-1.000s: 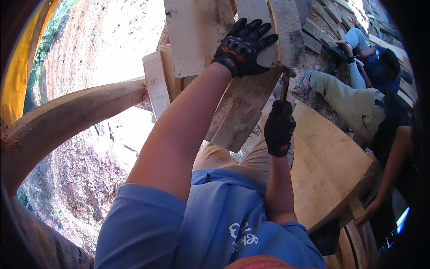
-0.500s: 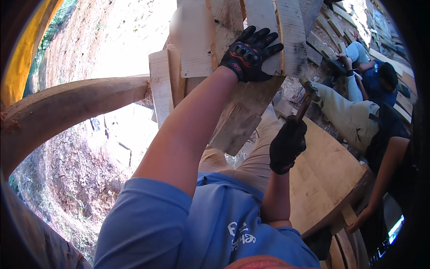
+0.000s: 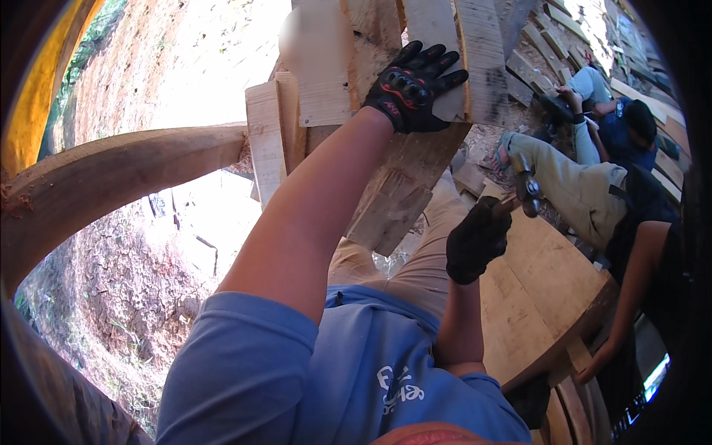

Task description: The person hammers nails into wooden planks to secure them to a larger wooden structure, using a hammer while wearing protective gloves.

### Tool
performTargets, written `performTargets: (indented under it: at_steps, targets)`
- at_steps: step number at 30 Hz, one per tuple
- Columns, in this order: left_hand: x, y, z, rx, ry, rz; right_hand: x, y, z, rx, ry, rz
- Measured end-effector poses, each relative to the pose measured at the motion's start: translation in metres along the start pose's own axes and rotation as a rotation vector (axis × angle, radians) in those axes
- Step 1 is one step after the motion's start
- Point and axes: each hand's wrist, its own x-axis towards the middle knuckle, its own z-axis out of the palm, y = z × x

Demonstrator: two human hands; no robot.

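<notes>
My left hand (image 3: 412,87), in a black glove with red trim, lies flat with fingers spread on pale wooden planks (image 3: 486,74) set side by side. In front of my body, my right hand (image 3: 477,241), also black-gloved, is closed round the wooden handle of a hammer (image 3: 527,187). The hammer's metal head points to the right, clear of the planks. Crossing under the planks, a darker board (image 3: 415,165) runs down toward my legs. The glove hides most of the hammer's handle.
A curved timber beam (image 3: 119,167) extends at the left. To the right lies a broad wooden panel (image 3: 541,285). Two people sit close by on the right, one in a dark top (image 3: 645,267), one in a blue shirt (image 3: 630,144). Scrap boards (image 3: 549,48) cover the ground behind.
The hammer has tipped over to the right, its head now lower and farther from the planks. My left hand stays nearly where it was.
</notes>
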Motion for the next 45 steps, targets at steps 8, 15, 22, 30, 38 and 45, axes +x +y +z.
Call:
performTargets:
  at_steps: [8, 15, 22, 30, 38, 45]
  targets:
    - [0.0, -0.001, 0.0, -0.016, 0.021, 0.01, 0.008, -0.015, -0.024, 0.228, -0.027, 0.24]
    - [0.003, -0.002, -0.006, -0.013, -0.001, -0.007, 0.027, -0.016, -0.005, 0.143, -0.316, 0.19]
    - [-0.001, 0.0, -0.002, -0.026, 0.014, 0.005, 0.002, 0.002, 0.011, 0.08, -0.194, 0.177]
    - [-0.001, 0.002, -0.006, -0.004, -0.02, 0.001, 0.007, -0.001, -0.016, 0.114, -0.032, 0.116]
    - [0.008, 0.009, -0.013, -0.006, -0.029, 0.012, -0.001, 0.013, -0.035, 0.259, -0.138, 0.322]
    - [0.006, 0.032, 0.01, 0.079, 0.023, -0.079, -0.02, 0.034, -0.041, 0.225, -0.144, 0.214]
